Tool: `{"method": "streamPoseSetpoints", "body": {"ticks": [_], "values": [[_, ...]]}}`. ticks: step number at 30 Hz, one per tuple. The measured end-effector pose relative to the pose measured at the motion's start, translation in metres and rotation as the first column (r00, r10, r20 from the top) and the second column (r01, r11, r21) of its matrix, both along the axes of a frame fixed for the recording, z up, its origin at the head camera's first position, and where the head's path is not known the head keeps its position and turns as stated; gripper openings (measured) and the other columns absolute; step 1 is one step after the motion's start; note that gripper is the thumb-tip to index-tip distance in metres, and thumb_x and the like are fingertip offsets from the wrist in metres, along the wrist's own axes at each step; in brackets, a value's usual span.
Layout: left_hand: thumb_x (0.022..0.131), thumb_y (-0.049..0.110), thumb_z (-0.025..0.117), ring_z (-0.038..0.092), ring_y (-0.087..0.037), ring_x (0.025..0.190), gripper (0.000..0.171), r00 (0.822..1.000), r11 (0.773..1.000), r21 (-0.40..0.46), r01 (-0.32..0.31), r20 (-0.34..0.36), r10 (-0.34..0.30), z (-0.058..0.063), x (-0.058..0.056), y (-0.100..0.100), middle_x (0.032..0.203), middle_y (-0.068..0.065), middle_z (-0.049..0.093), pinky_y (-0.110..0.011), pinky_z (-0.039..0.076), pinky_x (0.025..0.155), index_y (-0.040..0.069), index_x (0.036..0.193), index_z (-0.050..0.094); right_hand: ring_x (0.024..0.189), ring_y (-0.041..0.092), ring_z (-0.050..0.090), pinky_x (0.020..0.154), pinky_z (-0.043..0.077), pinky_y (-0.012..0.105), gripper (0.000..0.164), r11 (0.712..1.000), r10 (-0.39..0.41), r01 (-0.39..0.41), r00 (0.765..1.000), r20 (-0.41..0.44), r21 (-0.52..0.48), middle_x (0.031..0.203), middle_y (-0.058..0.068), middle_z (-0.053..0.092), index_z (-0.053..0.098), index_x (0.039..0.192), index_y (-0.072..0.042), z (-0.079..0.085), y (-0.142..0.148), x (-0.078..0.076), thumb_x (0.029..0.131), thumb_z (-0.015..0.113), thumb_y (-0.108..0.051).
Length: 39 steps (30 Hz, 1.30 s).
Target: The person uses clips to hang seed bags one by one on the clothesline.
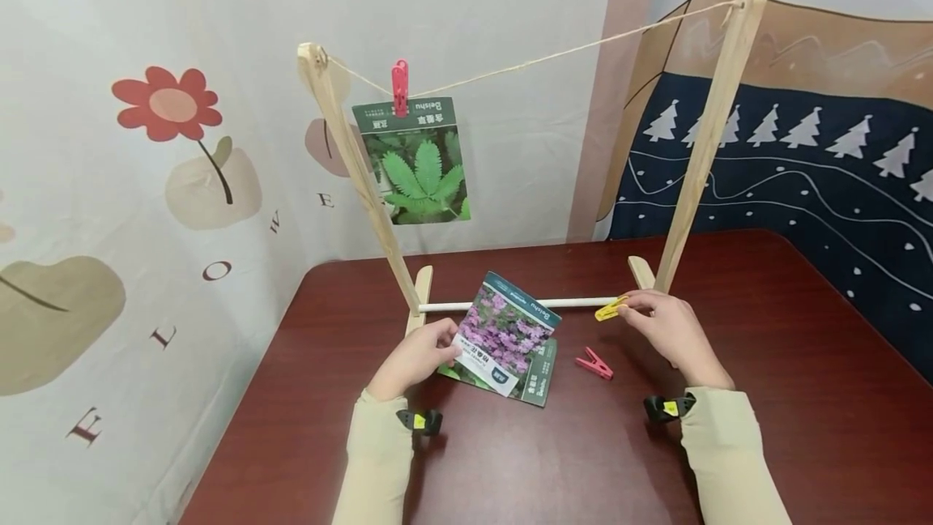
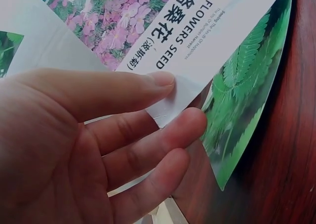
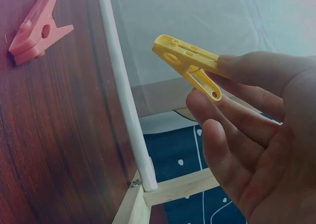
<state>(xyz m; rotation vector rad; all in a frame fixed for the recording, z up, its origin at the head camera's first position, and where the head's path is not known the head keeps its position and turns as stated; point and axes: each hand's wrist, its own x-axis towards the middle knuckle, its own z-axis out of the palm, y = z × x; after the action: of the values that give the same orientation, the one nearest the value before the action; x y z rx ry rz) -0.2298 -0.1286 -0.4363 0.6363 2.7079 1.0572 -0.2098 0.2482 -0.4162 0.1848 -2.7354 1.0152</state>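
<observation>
My left hand pinches the corner of a seed packet printed with pink-purple flowers, tilted above the table. Under it lies a second seed packet with green leaves, partly covered. In the left wrist view the thumb lies on the flower packet's white end. My right hand holds a yellow clothespin by its handle end; in the right wrist view the clothespin points away from the fingers. On the table between the hands sits a pink clothespin.
A wooden frame has two posts joined low by a white rod. A sagging string spans their tops. From it a leaf-printed packet hangs by a pink clothespin, near the left post. Behind the table hangs a patterned cloth.
</observation>
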Motion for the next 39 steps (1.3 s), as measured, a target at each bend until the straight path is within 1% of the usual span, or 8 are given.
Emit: {"method": "streamPoseSetpoints", "body": {"ticks": [8,13,20,27,34,39], "values": [[0.085,0.013,0.06,0.058,-0.017,0.065,0.008,1.0,1.0,0.016,-0.024,-0.009,0.024,-0.0008,-0.0026,0.0018,0.073,0.002,0.059,-0.027,0.044,0.058,0.014,0.092,0.055,0.092,0.025,0.054,0.075,0.046,0.043,0.028,1.0,0.004,-0.004,1.0,-0.009,-0.009,0.104,0.009,0.061,0.068,0.098,-0.01,0.0018,-0.0013,0.0012,0.086,0.057,-0.034],[0.085,0.016,0.061,0.058,-0.017,0.067,0.009,0.999,0.999,0.004,-0.041,-0.035,0.041,0.0001,-0.0025,0.0021,0.074,0.005,0.058,-0.029,0.043,0.06,0.015,0.093,0.056,0.092,0.026,0.054,0.074,0.046,0.044,0.029,1.0,-0.001,0.001,1.0,-0.027,-0.002,0.104,0.01,0.06,0.067,0.099,-0.009,0.004,-0.0013,0.0026,0.087,0.057,-0.034],[0.085,0.017,0.06,0.057,-0.008,0.069,0.009,0.996,0.999,0.006,-0.052,-0.076,0.052,0.0003,-0.0028,0.0023,0.078,0.008,0.059,-0.028,0.044,0.063,0.016,0.094,0.056,0.091,0.027,0.054,0.074,0.046,0.045,0.027,1.0,-0.017,0.017,0.999,-0.04,0.005,0.103,0.01,0.06,0.067,0.097,-0.009,0.006,-0.0011,0.0035,0.086,0.058,-0.032],[0.086,0.018,0.06,0.062,-0.015,0.07,0.011,0.996,0.998,0.036,-0.058,-0.071,0.06,-0.0007,-0.0029,0.0024,0.081,0.005,0.06,-0.028,0.046,0.063,0.015,0.095,0.055,0.092,0.027,0.053,0.075,0.045,0.046,0.027,1.0,-0.02,0.02,0.999,-0.041,-0.008,0.102,0.009,0.059,0.068,0.095,-0.01,0.0073,-0.0011,0.0038,0.087,0.057,-0.033],[0.085,0.017,0.061,0.059,-0.012,0.067,0.01,0.996,0.998,0.04,-0.051,-0.075,0.054,-0.0003,-0.0036,0.0022,0.078,0.006,0.06,-0.028,0.044,0.061,0.015,0.093,0.054,0.091,0.028,0.053,0.074,0.045,0.046,0.029,1.0,-0.026,0.026,0.999,-0.03,-0.011,0.103,0.01,0.059,0.067,0.097,-0.01,0.0081,-0.0004,0.0042,0.087,0.056,-0.035],[0.085,0.016,0.061,0.06,-0.017,0.068,0.01,0.997,0.997,0.069,-0.042,-0.063,0.047,0.0013,-0.0034,0.0026,0.08,0.004,0.06,-0.029,0.044,0.061,0.013,0.092,0.055,0.091,0.027,0.053,0.074,0.045,0.046,0.029,0.999,-0.03,0.029,0.999,-0.037,-0.012,0.102,0.009,0.059,0.066,0.097,-0.01,0.0083,0.0001,0.0044,0.088,0.055,-0.035]]}}
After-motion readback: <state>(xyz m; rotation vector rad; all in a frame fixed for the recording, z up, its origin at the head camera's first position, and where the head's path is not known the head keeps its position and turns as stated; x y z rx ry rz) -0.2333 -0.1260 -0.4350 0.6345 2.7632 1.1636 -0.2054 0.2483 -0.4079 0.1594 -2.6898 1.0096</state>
